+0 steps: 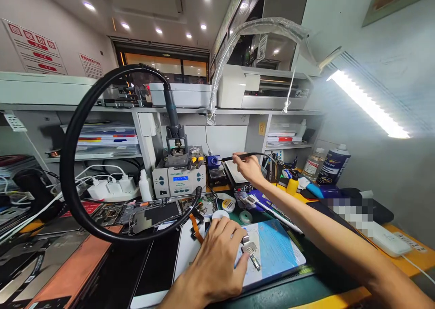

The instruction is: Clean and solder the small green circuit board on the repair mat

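My right hand is closed around the black handle of a soldering iron, whose cord runs off to the right. The iron's front end points into the blue soldering iron stand. My left hand is curled low over a white and blue work board, fingers bent down. What lies under its palm is hidden. A small metal part shows between its index finger and thumb. An orange flex cable sticks out on its left side.
A hot air station stands at the back, and its thick black hose loops across the left. Phone parts lie at left. Bottles and a spray can stand at back right. A lit lamp hangs at right.
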`<state>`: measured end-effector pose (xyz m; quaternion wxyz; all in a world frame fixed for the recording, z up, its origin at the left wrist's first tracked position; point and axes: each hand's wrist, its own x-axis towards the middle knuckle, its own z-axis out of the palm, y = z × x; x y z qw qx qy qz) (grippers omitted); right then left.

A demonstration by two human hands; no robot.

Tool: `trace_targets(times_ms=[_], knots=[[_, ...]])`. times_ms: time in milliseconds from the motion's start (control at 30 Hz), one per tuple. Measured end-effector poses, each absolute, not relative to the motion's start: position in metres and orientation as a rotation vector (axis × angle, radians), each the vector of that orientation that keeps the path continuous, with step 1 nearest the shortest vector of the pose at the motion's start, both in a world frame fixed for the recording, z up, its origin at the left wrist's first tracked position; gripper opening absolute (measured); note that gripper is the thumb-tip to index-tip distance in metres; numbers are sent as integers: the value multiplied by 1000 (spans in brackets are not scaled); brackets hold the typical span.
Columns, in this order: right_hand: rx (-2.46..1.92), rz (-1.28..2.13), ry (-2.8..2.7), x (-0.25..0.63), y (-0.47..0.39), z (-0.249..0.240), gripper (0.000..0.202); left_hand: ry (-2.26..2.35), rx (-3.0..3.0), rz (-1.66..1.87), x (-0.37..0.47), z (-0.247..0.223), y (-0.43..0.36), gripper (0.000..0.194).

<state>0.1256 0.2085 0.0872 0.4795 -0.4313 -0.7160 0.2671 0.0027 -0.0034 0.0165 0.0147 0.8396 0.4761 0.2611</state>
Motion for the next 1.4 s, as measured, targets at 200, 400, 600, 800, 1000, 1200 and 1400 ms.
trace_targets(times_ms=[200,400,600,800,1000,1200,1400], knots=[[-1023,1167,-1452,212,174,81,33,1482,2625,837,1,16,-3,29],[-945,1562,-1302,257,159,71,27,1468,2612,872,0,15,-1,28],[-875,1814,-1294,274,139,58,23,1449,2600,897,-1,13,5,28],[-878,1881,-1287,269,110,33,26,1480,2571,881,-1,10,7,35],[-905,1876,-1335,269,94,22,20,1542,2536,867,-1,10,8,42],[-994,1841,-1444,273,87,23,19,1569,2530,831,-1,10,8,43],[-1016,1625,-1548,271,75,21,20,1616,2512,813,-1,8,5,42]])
